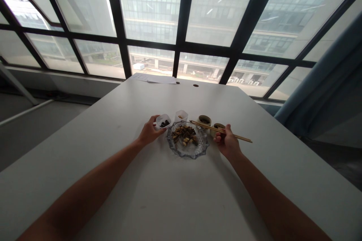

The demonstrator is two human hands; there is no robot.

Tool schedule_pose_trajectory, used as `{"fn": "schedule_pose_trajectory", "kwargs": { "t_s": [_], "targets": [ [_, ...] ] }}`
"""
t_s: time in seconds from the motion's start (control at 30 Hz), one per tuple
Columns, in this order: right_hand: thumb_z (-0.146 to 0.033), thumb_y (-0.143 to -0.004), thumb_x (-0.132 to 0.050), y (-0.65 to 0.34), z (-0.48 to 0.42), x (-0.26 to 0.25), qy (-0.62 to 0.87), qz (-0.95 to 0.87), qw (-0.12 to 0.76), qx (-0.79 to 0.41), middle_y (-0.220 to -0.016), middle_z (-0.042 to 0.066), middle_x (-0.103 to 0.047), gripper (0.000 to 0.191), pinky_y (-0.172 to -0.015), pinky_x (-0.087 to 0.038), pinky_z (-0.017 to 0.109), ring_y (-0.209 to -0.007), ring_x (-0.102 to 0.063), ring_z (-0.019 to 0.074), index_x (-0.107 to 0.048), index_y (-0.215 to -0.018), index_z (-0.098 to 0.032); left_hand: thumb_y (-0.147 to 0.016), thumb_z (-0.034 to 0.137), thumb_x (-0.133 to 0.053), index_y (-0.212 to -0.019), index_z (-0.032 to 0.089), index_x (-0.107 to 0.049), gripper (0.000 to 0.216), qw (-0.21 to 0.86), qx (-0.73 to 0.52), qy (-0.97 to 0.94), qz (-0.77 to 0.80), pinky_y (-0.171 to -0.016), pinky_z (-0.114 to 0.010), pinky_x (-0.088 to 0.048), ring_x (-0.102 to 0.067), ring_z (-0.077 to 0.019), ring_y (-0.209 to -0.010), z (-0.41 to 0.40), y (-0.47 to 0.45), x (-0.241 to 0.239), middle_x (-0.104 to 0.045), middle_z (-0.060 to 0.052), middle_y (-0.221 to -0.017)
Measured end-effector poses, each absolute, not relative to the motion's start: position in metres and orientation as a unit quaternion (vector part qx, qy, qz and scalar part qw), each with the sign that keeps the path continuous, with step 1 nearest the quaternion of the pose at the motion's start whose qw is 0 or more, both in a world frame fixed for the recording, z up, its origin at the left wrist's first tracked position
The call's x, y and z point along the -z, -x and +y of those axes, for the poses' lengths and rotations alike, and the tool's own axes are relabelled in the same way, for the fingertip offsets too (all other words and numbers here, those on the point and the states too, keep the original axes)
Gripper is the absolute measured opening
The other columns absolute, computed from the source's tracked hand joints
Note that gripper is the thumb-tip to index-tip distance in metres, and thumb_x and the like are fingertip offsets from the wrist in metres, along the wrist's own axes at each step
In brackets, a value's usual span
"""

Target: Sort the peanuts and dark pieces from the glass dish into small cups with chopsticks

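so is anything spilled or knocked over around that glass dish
Nothing stands out. The nuts and seeds lie inside the glass dish, the small cups behind it stand upright, and no loose bits show on the table. The left hand grips a white cup, the right hand holds chopsticks over the dish.

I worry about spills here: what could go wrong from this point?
The chopsticks in the right hand pass over two small round cups toward the glass dish; a low sweep might knock one over. The seeds and nuts are small, so one could slip from the tips onto the table. The left hand holds the white cup at its side; a nudge may tip it.
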State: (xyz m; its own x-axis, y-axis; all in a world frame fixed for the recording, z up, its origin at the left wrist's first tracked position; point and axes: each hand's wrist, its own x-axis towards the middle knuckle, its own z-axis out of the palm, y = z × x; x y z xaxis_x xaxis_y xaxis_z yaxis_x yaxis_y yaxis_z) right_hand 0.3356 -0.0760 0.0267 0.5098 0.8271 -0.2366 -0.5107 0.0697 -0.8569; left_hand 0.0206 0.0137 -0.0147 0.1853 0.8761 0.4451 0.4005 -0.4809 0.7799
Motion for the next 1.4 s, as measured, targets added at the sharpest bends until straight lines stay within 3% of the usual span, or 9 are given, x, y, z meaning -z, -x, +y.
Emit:
{"fn": "schedule_pose_trajectory", "kwargs": {
  "t_s": [0.17, 0.33, 0.5, 0.8, 1.0, 1.13, 1.23, 1.4],
  "targets": [
    [-0.067, -0.082, -0.064, -0.322, -0.09, -0.037, 0.498, -0.343, 0.754, -0.259, -0.048, -0.001, -0.06, 0.052, -0.035, -0.044, 0.021, -0.038, -0.055, 0.011, -0.059, -0.068, -0.018, -0.069, 0.041, -0.076, -0.125, 0.021, -0.053, 0.064, 0.238, -0.468, -0.735, 0.428, -0.089, -0.039, -0.055, -0.068, -0.0225, -0.098, 0.014, -0.021, 0.015, -0.069, -0.008, -0.114],
    [-0.063, -0.089, -0.057, -0.31, -0.111, -0.045, 0.484, -0.533, 0.686, -0.107, -0.052, 0.0, -0.065, 0.047, -0.043, -0.048, 0.026, -0.041, -0.058, 0.0133, -0.063, -0.072, -0.02, -0.07, 0.039, -0.075, -0.126, 0.021, -0.052, 0.064, 0.242, -0.466, -0.735, 0.429, -0.09, -0.038, -0.054, -0.067, -0.0223, -0.1, 0.015, -0.021, 0.015, -0.069, -0.008, -0.115],
    [-0.064, -0.087, -0.058, -0.288, -0.114, -0.055, 0.487, -0.577, 0.646, -0.113, -0.054, 0.002, -0.066, 0.043, -0.047, -0.049, 0.03, -0.045, -0.059, 0.0165, -0.065, -0.071, -0.025, -0.07, 0.04, -0.076, -0.127, 0.02, -0.052, 0.065, 0.248, -0.46, -0.733, 0.436, -0.089, -0.039, -0.054, -0.066, -0.0231, -0.103, 0.013, -0.022, 0.013, -0.068, -0.009, -0.119],
    [-0.054, -0.088, -0.062, -0.246, -0.069, -0.067, 0.412, -0.769, 0.477, -0.105, -0.066, 0.001, -0.069, 0.033, -0.06, -0.048, 0.028, -0.058, -0.061, 0.0155, -0.069, -0.071, -0.027, -0.07, 0.039, -0.078, -0.125, 0.019, -0.055, 0.063, 0.252, -0.464, -0.731, 0.433, -0.087, -0.037, -0.055, -0.067, -0.0228, -0.101, 0.01, -0.025, 0.01, -0.069, -0.01, -0.118],
    [-0.059, -0.089, -0.059, -0.254, -0.069, -0.079, 0.454, -0.699, 0.532, -0.149, -0.059, 0.001, -0.066, 0.041, -0.055, -0.047, 0.026, -0.054, -0.06, 0.0141, -0.067, -0.071, -0.023, -0.07, 0.04, -0.077, -0.126, 0.019, -0.055, 0.064, 0.263, -0.458, -0.731, 0.432, -0.085, -0.035, -0.055, -0.067, -0.022, -0.1, 0.011, -0.025, 0.01, -0.069, -0.009, -0.118],
    [-0.069, -0.087, -0.054, -0.27, -0.087, -0.084, 0.472, -0.617, 0.586, -0.231, -0.046, 0.001, -0.059, 0.055, -0.039, -0.04, 0.023, -0.039, -0.052, 0.0119, -0.062, -0.061, -0.021, -0.071, 0.043, -0.075, -0.127, 0.019, -0.054, 0.065, 0.264, -0.451, -0.73, 0.441, -0.085, -0.035, -0.054, -0.067, -0.021, -0.096, 0.012, -0.024, 0.011, -0.07, -0.009, -0.114],
    [-0.075, -0.081, -0.057, -0.275, -0.098, -0.084, 0.495, -0.598, 0.556, -0.297, -0.038, 0.0, -0.054, 0.06, -0.029, -0.032, 0.022, -0.029, -0.044, 0.0105, -0.061, -0.056, -0.021, -0.071, 0.044, -0.075, -0.127, 0.018, -0.054, 0.065, 0.264, -0.444, -0.73, 0.447, -0.083, -0.034, -0.054, -0.067, -0.0212, -0.094, 0.012, -0.023, 0.01, -0.07, -0.009, -0.112],
    [-0.071, -0.081, -0.061, -0.281, -0.105, -0.073, 0.508, -0.635, 0.495, -0.306, -0.043, 0.0, -0.06, 0.054, -0.032, -0.037, 0.022, -0.033, -0.05, 0.0114, -0.063, -0.059, -0.022, -0.07, 0.043, -0.076, -0.127, 0.019, -0.055, 0.065, 0.264, -0.444, -0.725, 0.455, -0.081, -0.033, -0.054, -0.067, -0.0216, -0.093, 0.01, -0.023, 0.007, -0.071, -0.009, -0.108]
  ]
}}
